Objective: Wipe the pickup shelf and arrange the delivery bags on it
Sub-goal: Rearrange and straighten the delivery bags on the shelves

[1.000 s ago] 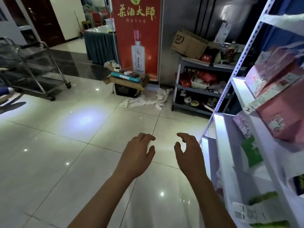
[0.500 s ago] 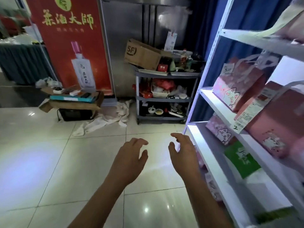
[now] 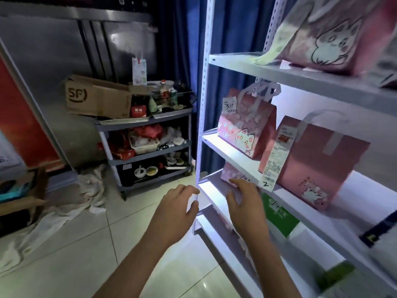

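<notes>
A person stands at the white pickup shelf (image 3: 234, 157), both hands empty. The left hand (image 3: 176, 208) and right hand (image 3: 245, 203) hover by its lower tiers, fingers spread apart. Pink delivery bags (image 3: 247, 123) already stand on it. No cloth is held, so wiping seems undone.

Shelf frame (image 3: 227, 151): white. Bags (image 3: 247, 123), centre right: pink, cat print. Bag (image 3: 279, 218) below: green. Curtain (image 3: 232, 24), top: blue.
</notes>
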A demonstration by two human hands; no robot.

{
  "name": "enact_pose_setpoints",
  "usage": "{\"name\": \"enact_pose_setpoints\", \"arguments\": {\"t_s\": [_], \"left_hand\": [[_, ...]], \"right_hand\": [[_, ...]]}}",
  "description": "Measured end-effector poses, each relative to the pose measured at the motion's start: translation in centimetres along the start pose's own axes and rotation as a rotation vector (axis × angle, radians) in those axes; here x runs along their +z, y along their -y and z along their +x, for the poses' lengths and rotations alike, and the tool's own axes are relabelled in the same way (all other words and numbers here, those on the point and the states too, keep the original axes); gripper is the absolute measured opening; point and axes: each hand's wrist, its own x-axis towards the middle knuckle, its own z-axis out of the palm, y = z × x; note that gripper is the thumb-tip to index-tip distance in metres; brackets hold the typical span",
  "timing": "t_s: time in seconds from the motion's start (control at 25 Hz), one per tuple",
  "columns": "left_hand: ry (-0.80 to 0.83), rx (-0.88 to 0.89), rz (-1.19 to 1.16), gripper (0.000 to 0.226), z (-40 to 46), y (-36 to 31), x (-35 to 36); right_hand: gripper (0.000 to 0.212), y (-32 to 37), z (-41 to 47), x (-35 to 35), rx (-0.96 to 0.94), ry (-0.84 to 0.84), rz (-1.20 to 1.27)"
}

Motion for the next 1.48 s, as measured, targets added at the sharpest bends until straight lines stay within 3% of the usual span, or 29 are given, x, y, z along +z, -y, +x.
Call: {"name": "enact_pose_setpoints", "arguments": {"t_s": [0.12, 0.28, 0.52, 0.76, 0.92, 1.04, 1.2, 1.28, 1.4, 1.48], "left_hand": [[0.024, 0.131, -0.014, 0.025, 4.8, -1.0, 0.8], [0.038, 0.25, -0.129, 0.025, 9.6, -3.0, 1.4], [0.074, 0.541, -0.286, 0.023, 17.6, -9.1, 2.1], [0.048, 0.783, -0.301, 0.024, 26.8, -14.0, -0.3], [0.011, 0.861, -0.35, 0.025, 32.6, -15.9, -2.5], [-0.066, 0.918, -0.39, 0.024, 36.2, -16.1, -4.0], [-0.169, 0.93, -0.451, 0.026, 41.6, -16.9, -5.6], [-0.209, 0.876, -0.459, 0.034, 44.7, -18.0, -5.8], [-0.191, 0.675, -0.496, 0.048, 49.4, -19.3, -5.4], [-0.111, 0.55, -0.466, 0.055, 52.2, -19.8, -4.7]], "right_hand": [[0.018, -0.6, 3.4, -2.1, 0.03, -0.076, 0.002], [0.024, -0.1, 5.7, -4.8, 0.058, -0.185, -0.064], [0.021, 1.3, 9.1, -11.4, 0.028, -0.486, -0.282], [0.027, 6.2, 11.6, -17.5, -0.048, -0.696, -0.375], [0.023, 8.6, 13.3, -20.9, -0.037, -0.805, -0.442], [0.02, 9.2, 13.3, -24.3, -0.068, -0.982, -0.579], [0.024, 6.7, 12.4, -30.5, 0.025, -1.377, -0.67], [0.048, 4.1, 12.2, -33.7, 0.199, -1.522, -0.549], [0.094, 2.0, 12.2, -36.8, 0.406, -1.541, -0.18], [0.091, 0.8, 12.0, -38.1, 0.407, -1.511, -0.115]]}}
